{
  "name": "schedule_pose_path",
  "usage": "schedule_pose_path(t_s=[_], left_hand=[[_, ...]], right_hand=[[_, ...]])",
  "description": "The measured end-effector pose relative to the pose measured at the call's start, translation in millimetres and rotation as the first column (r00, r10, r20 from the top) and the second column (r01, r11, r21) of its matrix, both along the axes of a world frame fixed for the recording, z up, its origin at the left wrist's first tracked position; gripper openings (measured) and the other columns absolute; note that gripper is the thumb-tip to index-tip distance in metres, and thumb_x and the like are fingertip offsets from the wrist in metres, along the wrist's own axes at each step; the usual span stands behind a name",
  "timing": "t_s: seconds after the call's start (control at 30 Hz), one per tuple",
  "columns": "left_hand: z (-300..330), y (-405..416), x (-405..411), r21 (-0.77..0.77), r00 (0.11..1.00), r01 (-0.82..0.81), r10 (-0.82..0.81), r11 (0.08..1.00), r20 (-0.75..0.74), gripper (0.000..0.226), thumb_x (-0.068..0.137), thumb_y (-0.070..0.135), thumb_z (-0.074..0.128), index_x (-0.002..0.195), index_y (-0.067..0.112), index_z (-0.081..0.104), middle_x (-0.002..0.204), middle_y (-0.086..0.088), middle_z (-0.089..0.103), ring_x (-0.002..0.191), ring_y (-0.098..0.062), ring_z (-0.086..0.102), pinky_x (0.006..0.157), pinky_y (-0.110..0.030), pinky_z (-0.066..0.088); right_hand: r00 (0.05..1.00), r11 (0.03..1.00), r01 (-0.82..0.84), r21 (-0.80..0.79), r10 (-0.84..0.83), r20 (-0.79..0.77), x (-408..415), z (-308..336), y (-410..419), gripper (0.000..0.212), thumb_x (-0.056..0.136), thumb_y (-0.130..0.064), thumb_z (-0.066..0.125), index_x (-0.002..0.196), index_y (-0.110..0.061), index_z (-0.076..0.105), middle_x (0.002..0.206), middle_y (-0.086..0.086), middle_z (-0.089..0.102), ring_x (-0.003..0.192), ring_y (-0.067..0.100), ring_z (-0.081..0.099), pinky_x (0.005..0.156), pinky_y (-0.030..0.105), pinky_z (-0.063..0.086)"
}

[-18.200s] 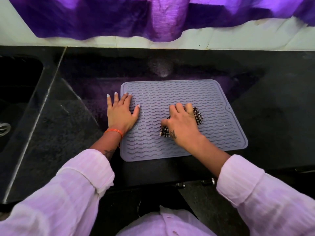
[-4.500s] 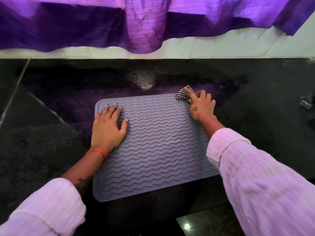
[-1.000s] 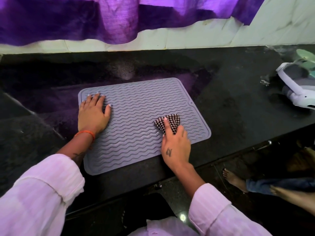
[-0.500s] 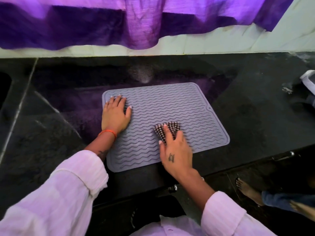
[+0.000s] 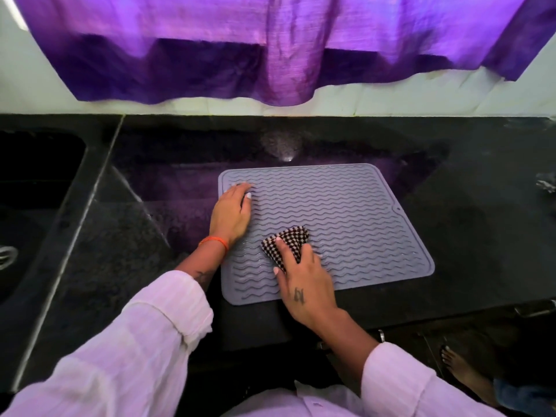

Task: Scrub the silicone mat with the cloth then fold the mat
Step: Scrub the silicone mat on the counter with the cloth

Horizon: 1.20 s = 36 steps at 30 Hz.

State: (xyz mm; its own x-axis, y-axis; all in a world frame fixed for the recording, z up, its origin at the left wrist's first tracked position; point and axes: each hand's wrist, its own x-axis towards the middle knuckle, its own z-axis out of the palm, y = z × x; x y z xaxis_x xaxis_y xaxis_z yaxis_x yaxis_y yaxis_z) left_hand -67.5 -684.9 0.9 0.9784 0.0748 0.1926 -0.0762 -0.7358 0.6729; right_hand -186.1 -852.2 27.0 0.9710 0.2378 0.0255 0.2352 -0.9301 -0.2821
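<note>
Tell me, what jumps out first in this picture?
The big purple curtain hanging along the top, glowing bright. Below it, a grey wavy silicone mat lies flat on the black counter. The right hand presses a checkered cloth onto it while the left hand steadies its left edge.

No readable text, labels, brands or numbers anywhere in view.
Only a small dark tattoo mark on the back of the right hand (image 5: 304, 288), too blurred to read as letters or a sign; another on the left forearm, equally illegible.
</note>
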Motion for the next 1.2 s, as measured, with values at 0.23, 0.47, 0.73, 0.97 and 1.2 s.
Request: schedule_pose_path(t_s=[0.23,0.47,0.73,0.97,1.2], left_hand=[[12,24,-6,-0.201,0.998,-0.03,0.018,0.979,-0.062,0.032,0.094,0.006,0.047,0.12,0.016,0.063,0.124,-0.004,0.064,0.117,-0.02,0.057,0.093,-0.019,0.037],[-8,53,-27,0.163,0.988,-0.11,0.125,0.98,-0.087,0.04,0.09,0.035,0.061,0.126,0.019,0.058,0.139,-0.004,0.051,0.144,-0.031,0.018,0.118,-0.04,0.001],[2,56,-28,0.258,0.984,-0.1,0.134,0.961,-0.114,0.034,0.098,0.034,0.045,0.129,0.028,0.057,0.138,-0.001,0.053,0.147,-0.019,0.0,0.116,-0.033,-0.014],[11,59,-29,0.149,0.959,-0.081,0.118,0.985,-0.259,0.044,0.101,0.044,0.03,0.133,0.025,0.054,0.15,-0.014,0.033,0.146,-0.015,-0.008,0.116,-0.034,-0.016],[11,66,-27,0.021,0.935,-0.085,0.087,0.996,-0.345,0.064,0.094,0.062,0.006,0.127,0.039,0.056,0.149,0.007,0.037,0.145,-0.014,-0.015,0.114,-0.036,-0.022]], right_hand=[[0.983,0.983,-0.184,0.001,0.184,-0.002,-4,-3,11,0.05,0.092,-0.04,0.038,0.141,-0.036,0.03,0.113,0.008,0.046,0.096,0.026,0.05,0.073,0.037,0.048],[0.923,0.92,-0.385,-0.073,0.386,-0.005,-18,-7,16,0.048,0.086,-0.035,0.038,0.134,-0.04,0.042,0.101,0.002,0.053,0.083,0.023,0.052,0.061,0.035,0.05],[0.801,0.801,-0.576,-0.164,0.593,0.084,-5,-8,11,0.05,0.09,-0.03,0.05,0.135,-0.048,0.037,0.108,0.0,0.055,0.086,0.022,0.05,0.071,0.035,0.033],[0.829,0.839,-0.513,-0.184,0.539,0.148,17,-6,18,0.057,0.08,-0.024,0.05,0.131,-0.047,0.039,0.105,0.002,0.052,0.086,0.023,0.048,0.069,0.034,0.035],[0.8,0.83,-0.508,-0.229,0.553,0.23,48,-5,28,0.06,0.071,-0.018,0.051,0.125,-0.044,0.045,0.098,0.002,0.053,0.083,0.021,0.047,0.068,0.034,0.038]])
